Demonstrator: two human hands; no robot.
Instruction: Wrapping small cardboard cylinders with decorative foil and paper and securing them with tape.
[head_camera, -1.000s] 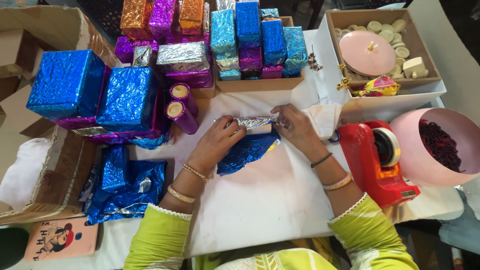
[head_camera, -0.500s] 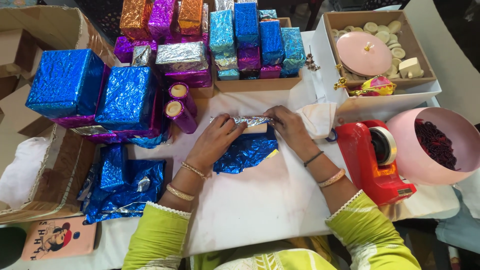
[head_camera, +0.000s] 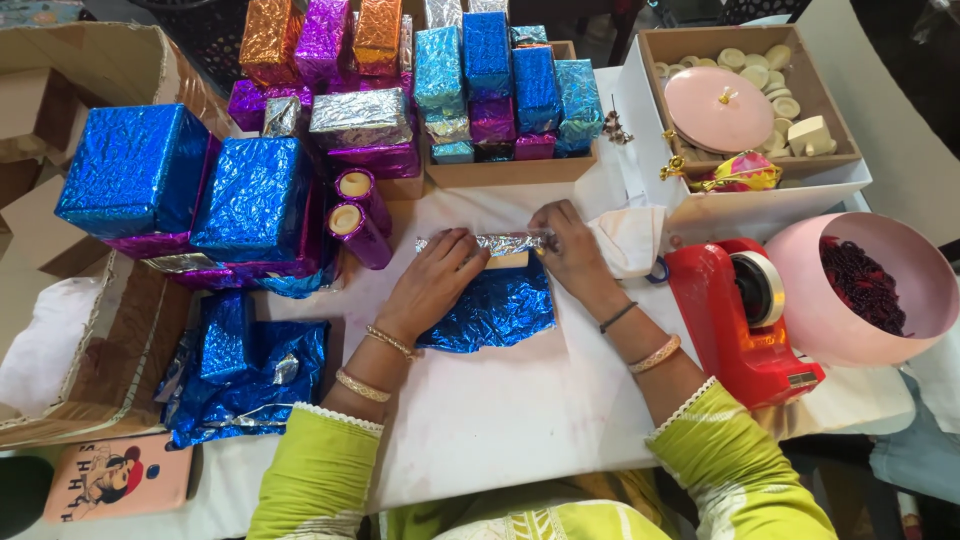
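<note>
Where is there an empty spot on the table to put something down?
Bare white table shows between the two forearms, below the blue foil sheet. Crowded: wrapped boxes to the left, red tape dispenser and pink bowl to the right.

Bright, even overhead light, foil glare, perhaps slight wide-angle edge distortion.

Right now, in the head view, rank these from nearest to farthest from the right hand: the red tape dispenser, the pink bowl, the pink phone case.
From the right hand:
1. Red tape dispenser, just to its right.
2. Pink bowl, farther right, beyond the dispenser.
3. Pink phone case, far left, at the near table edge.
</note>
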